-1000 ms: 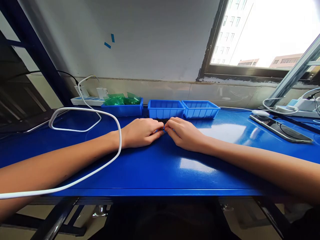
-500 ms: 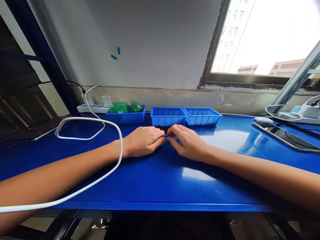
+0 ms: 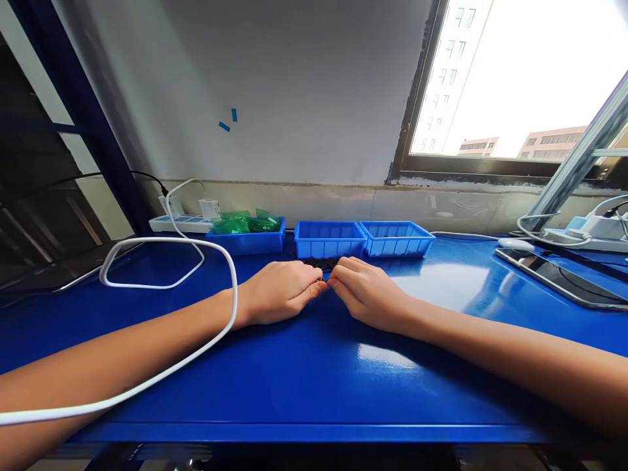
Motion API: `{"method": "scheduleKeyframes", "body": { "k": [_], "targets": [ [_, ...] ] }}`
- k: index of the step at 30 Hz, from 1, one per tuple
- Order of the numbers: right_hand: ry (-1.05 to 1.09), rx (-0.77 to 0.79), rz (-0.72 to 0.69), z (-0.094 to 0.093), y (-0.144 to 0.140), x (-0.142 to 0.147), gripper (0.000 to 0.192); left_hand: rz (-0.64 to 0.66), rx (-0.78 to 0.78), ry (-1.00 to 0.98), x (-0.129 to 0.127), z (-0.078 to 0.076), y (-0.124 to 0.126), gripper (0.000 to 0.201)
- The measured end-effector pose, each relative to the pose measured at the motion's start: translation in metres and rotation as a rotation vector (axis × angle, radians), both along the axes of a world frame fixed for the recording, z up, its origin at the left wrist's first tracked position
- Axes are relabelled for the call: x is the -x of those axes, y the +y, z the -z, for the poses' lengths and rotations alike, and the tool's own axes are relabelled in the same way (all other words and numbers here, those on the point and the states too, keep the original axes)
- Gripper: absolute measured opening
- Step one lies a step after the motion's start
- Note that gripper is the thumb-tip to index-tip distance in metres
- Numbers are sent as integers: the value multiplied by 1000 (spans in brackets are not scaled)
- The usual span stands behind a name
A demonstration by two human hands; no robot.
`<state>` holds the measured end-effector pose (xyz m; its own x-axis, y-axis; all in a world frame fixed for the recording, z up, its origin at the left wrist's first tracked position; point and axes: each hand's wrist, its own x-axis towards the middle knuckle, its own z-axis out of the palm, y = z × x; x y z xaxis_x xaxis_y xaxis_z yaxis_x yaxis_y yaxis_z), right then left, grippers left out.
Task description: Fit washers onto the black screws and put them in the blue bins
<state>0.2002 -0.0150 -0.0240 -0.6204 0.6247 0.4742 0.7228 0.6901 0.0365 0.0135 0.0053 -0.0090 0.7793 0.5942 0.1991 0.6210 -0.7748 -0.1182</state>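
My left hand [image 3: 287,291] and my right hand [image 3: 369,291] meet fingertip to fingertip over the middle of the blue table [image 3: 304,379]. Both are closed in a pinch. Between them shows a bit of a small, thin dark piece [image 3: 324,280], mostly covered by the fingers, so its kind cannot be made out. Just behind the fingers lies a pile of small black pieces [image 3: 330,264], partly hidden by both hands.
Two blue bins [image 3: 330,247] [image 3: 398,246] stand behind the hands. Left of them, another blue bin [image 3: 245,245] holds green plastic packets [image 3: 235,224]. A white cable [image 3: 234,288] loops across my left forearm. A phone [image 3: 564,278] and a power strip [image 3: 598,239] lie right.
The camera has tilted up slightly, so the scene sits lower. My right fingers have closed in and come nearer to my left fingertips.
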Motion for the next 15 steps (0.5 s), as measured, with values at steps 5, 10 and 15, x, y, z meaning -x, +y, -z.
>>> {"method": "scheduleKeyframes", "body": {
  "k": [5, 10, 15],
  "targets": [
    [-5, -6, -1, 0, 0, 1, 25, -9, -42, 4, 0, 2, 0, 32],
    [72, 29, 11, 0, -3, 1, 9, -16, -44, 6, -1, 3, 0, 32],
    [91, 21, -5, 1, -3, 1, 7, -23, -43, 31, -1, 1, 0, 36]
  ]
}}
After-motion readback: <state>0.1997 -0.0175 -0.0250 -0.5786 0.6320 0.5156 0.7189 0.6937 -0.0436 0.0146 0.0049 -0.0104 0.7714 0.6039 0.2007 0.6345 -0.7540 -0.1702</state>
